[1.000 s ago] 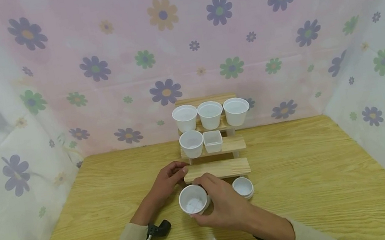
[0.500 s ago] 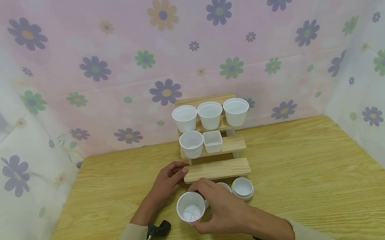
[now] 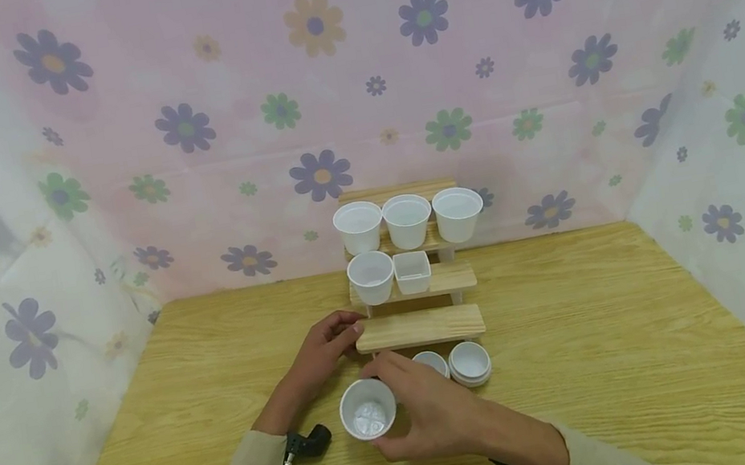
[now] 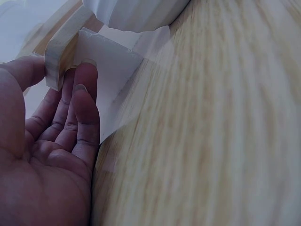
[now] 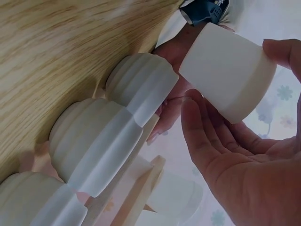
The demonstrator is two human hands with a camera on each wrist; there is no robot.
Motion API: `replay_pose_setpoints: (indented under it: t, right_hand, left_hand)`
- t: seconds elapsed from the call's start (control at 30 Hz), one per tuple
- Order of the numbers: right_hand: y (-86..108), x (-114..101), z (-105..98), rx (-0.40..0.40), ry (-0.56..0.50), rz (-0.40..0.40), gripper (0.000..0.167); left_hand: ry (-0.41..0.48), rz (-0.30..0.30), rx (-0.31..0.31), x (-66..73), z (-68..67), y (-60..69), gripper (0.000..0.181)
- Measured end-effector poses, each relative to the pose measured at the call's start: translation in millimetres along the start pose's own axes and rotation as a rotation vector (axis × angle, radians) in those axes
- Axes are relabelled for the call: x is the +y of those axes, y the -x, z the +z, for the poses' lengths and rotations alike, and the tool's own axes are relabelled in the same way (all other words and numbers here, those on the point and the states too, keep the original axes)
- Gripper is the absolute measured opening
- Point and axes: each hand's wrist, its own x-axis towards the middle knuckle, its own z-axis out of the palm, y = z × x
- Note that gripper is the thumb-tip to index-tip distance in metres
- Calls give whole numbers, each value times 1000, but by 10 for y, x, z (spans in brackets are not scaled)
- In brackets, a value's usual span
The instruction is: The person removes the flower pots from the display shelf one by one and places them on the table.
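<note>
My right hand (image 3: 432, 406) holds a plain white pot (image 3: 368, 409) by its side, thumb and fingers on opposite sides; the pot's mouth is turned toward the head camera and a cross pattern shows inside its base. In the right wrist view the pot (image 5: 225, 70) is raised off the table. My left hand (image 3: 322, 354) pinches the left end of the lowest plank of a stepped wooden stand (image 3: 420, 328); in the left wrist view the thumb lies on the plank end (image 4: 59, 59) with fingers curled below. Ribbed white pots (image 3: 470, 363) stand before the stand, one partly hidden by my right hand.
Three round white pots (image 3: 408, 222) line the stand's upper tier. The middle tier bears a round pot (image 3: 371, 279) and a square pot (image 3: 412, 273), with bare plank to their right. A flowered cloth (image 3: 232, 84) encloses the back and sides of the wooden table (image 3: 619, 356).
The right hand has drawn the white pot slightly left and toward me, and tilted it. A ribbed pot behind that hand has come into view. My left hand has stayed at the plank.
</note>
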Motion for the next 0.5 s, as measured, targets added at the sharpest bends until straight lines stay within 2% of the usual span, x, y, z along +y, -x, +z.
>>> replay_pose_setpoints:
  t: [0.3,0.5]
  right_hand:
    - [3,55,53,8,49,-68,68]
    - [9,86,73,4,63,-72,64]
  left_hand:
    - [-7,23,-13,-9,-2,-2,35]
    - [-1,26,-12,0,-2,-2,35]
